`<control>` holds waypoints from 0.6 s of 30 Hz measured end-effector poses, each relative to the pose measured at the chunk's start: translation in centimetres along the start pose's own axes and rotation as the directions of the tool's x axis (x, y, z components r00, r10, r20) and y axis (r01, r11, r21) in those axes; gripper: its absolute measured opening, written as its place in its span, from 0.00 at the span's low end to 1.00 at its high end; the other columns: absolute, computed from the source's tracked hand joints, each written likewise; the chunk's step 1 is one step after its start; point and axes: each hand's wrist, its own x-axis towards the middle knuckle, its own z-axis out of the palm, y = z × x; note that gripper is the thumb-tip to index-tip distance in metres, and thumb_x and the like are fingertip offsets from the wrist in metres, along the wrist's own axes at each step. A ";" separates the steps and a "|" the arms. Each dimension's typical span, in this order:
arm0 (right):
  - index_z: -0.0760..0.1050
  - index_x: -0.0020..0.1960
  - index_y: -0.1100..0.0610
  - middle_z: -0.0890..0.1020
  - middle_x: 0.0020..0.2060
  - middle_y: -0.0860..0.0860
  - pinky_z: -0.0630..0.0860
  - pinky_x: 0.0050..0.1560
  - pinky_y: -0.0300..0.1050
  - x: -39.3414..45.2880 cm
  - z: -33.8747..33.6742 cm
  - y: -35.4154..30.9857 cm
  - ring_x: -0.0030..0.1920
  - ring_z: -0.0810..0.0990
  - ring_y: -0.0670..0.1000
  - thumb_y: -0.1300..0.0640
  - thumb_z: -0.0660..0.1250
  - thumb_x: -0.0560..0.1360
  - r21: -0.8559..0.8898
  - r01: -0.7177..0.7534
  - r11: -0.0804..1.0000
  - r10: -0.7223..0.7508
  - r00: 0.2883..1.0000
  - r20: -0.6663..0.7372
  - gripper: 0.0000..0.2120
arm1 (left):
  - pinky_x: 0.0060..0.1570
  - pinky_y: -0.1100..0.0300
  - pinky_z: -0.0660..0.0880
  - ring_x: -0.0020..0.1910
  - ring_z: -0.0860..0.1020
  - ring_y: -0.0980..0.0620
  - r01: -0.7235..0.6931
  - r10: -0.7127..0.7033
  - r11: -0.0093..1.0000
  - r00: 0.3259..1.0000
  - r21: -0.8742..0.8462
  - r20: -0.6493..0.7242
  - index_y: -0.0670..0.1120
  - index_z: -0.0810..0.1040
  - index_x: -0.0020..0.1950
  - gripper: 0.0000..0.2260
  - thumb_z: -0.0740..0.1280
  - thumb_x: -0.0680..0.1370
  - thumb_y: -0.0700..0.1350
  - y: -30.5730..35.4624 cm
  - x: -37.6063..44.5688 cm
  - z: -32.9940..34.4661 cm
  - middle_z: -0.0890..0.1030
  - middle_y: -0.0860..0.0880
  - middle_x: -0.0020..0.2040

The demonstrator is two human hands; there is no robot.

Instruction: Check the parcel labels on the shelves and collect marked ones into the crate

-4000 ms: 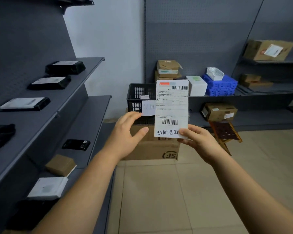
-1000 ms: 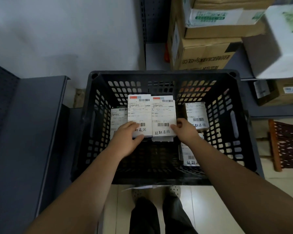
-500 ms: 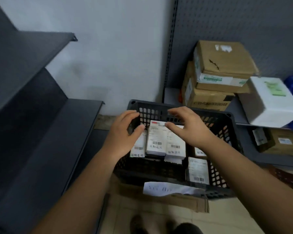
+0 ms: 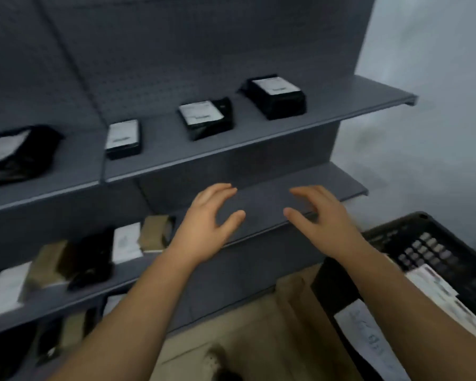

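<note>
Now that the last parcel sits in the crate (image 4: 434, 251) off to my right, my left hand (image 4: 206, 224) and right hand (image 4: 322, 221) hang empty and relaxed before the shelves (image 4: 259, 138), where black parcels (image 4: 275, 97) above my fingers await checking, labels probably too blurred to read.

You see dark grey shelves (image 4: 259, 138) backed by a grey dotted pegboard (image 4: 176, 50) across the upper frame. Black parcels (image 4: 276, 99) there carry white labels (image 4: 275, 86). At lower left, tan boxes (image 4: 155, 233) sit among white and black ones. The black grid-patterned crate (image 4: 423, 243) fills the lower right; the wall (image 4: 423, 78) is pale.
</note>
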 end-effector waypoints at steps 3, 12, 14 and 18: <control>0.73 0.67 0.48 0.73 0.60 0.42 0.73 0.62 0.46 1.9 5.2 -7.1 0.60 0.74 0.44 0.41 0.65 0.76 0.097 0.134 0.986 -0.144 0.984 0.106 0.22 | 0.70 0.64 0.61 0.69 0.67 0.57 0.144 -0.135 0.988 0.981 0.055 -0.138 0.49 0.74 0.69 0.22 0.66 0.77 0.56 -3.1 -5.7 -7.3 0.72 0.54 0.69; 0.75 0.64 0.47 0.75 0.57 0.40 0.71 0.58 0.35 1.2 23.3 -30.7 0.59 0.74 0.40 0.48 0.68 0.76 0.326 0.378 0.866 -0.479 0.816 0.325 0.16 | 0.70 0.62 0.62 0.69 0.66 0.58 0.464 -0.371 0.883 0.776 0.064 -0.510 0.50 0.74 0.69 0.20 0.68 0.78 0.53 -12.1 -25.6 -26.7 0.72 0.55 0.68; 0.75 0.64 0.47 0.75 0.57 0.41 0.73 0.58 0.37 0.0 28.0 -36.0 0.59 0.74 0.40 0.48 0.68 0.77 0.372 0.402 0.836 -0.531 0.764 0.368 0.16 | 0.68 0.66 0.62 0.69 0.66 0.60 0.532 -0.414 0.844 0.721 0.061 -0.555 0.50 0.73 0.70 0.21 0.67 0.78 0.54 -14.5 -30.4 -30.8 0.71 0.56 0.68; 0.75 0.64 0.48 0.75 0.57 0.41 0.73 0.59 0.40 -2.9 36.8 -46.4 0.59 0.75 0.41 0.48 0.69 0.76 0.449 0.464 0.764 -0.638 0.649 0.415 0.16 | 0.68 0.67 0.61 0.70 0.65 0.60 0.650 -0.464 0.757 0.606 0.066 -0.646 0.52 0.71 0.71 0.22 0.65 0.78 0.57 -18.1 -40.1 -38.4 0.70 0.58 0.70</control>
